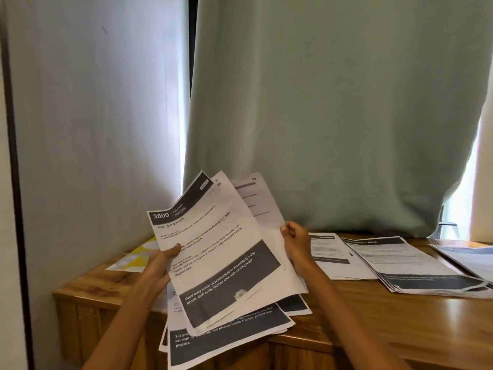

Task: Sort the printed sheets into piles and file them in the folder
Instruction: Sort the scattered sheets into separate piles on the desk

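I hold a fanned bundle of printed sheets (221, 252) tilted up above the wooden table (360, 313). The top sheet reads "3800 Kitchen, Wash baby bottle". My left hand (160, 265) grips the bundle's left edge, thumb on the front. My right hand (296, 241) pinches the right edge of a sheet further back in the fan. Below the bundle lies a loose heap of printed sheets (229, 337) that overhangs the table's front edge. To the right lie sorted piles: one pile (330, 255) behind my right forearm and a thicker pile (416, 268) headed "Dressing table".
A further stack of papers or a folder (469, 256) lies at the far right edge. A yellow-and-white sheet (136, 257) lies at the table's back left. Green curtains (333, 116) hang close behind the table. The table's front edge runs below the heap.
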